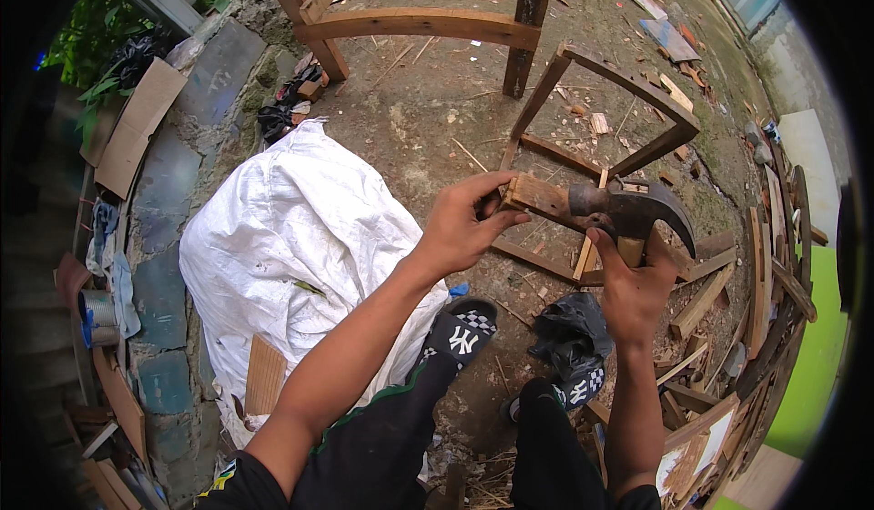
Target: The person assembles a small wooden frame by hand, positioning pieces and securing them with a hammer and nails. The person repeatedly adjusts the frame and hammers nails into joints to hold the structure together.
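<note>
A short brown wooden piece (pixel 539 199) is pinched by its left end between the thumb and fingers of my left hand (pixel 467 223). My right hand (pixel 630 282) grips a claw hammer (pixel 648 214) high on its handle, just under the dark metal head. The claw curves away to the right. The hammer's striking face overlaps the right end of the wooden piece; whether they touch, I cannot tell. Behind and below the hammer stands a small wooden frame (pixel 637 78), partly hidden by it.
A large white woven sack (pixel 291 210) bulges at the left beside a low block wall (pixel 164 328). A black plastic bag (pixel 572 333) lies near my right foot. Scrap wood (pixel 706 305) is heaped along the right. At the back stands a larger wooden frame (pixel 419 24).
</note>
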`<state>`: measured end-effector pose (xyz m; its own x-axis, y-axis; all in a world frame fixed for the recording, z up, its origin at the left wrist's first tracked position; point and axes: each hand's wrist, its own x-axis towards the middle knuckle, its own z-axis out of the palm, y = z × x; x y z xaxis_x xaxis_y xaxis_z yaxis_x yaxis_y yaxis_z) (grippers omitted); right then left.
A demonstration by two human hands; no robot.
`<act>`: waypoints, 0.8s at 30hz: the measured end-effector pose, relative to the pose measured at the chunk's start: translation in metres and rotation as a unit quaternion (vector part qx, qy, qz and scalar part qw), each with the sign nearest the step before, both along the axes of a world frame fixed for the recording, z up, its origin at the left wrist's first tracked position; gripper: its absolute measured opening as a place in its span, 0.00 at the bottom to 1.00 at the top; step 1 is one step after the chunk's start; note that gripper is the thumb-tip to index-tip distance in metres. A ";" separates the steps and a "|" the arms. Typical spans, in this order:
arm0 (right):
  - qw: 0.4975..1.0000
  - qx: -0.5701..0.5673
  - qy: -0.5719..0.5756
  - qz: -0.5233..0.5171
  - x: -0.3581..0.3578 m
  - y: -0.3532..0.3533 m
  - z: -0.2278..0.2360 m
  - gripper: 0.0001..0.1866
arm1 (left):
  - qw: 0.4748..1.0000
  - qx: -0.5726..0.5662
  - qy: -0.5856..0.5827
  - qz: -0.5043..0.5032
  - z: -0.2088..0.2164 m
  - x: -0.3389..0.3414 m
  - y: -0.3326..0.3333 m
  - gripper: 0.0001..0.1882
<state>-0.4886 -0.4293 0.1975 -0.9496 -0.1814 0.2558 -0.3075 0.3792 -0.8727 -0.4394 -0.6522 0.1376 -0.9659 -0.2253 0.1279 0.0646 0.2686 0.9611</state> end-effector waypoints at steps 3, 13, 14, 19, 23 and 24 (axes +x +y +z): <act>1.000 -0.002 0.003 0.001 0.001 -0.002 0.001 0.12 | 1.000 -0.003 0.005 0.002 -0.003 0.000 -0.001 0.25; 0.999 0.035 -0.004 0.015 0.003 -0.004 0.006 0.12 | 0.999 -0.038 0.004 0.010 -0.003 0.003 0.000 0.25; 0.999 0.049 -0.007 0.020 0.003 -0.006 0.006 0.12 | 0.999 -0.041 0.003 0.010 -0.004 0.004 -0.002 0.25; 0.998 0.053 0.009 0.028 0.003 -0.008 0.009 0.11 | 0.999 -0.035 -0.010 -0.002 0.004 0.006 -0.002 0.26; 0.998 0.065 -0.010 0.018 0.004 -0.011 0.013 0.11 | 0.998 -0.059 0.019 -0.011 0.000 0.009 -0.007 0.27; 0.998 0.068 -0.008 0.017 0.004 -0.011 0.013 0.11 | 0.998 -0.041 0.042 0.003 -0.003 0.008 -0.007 0.26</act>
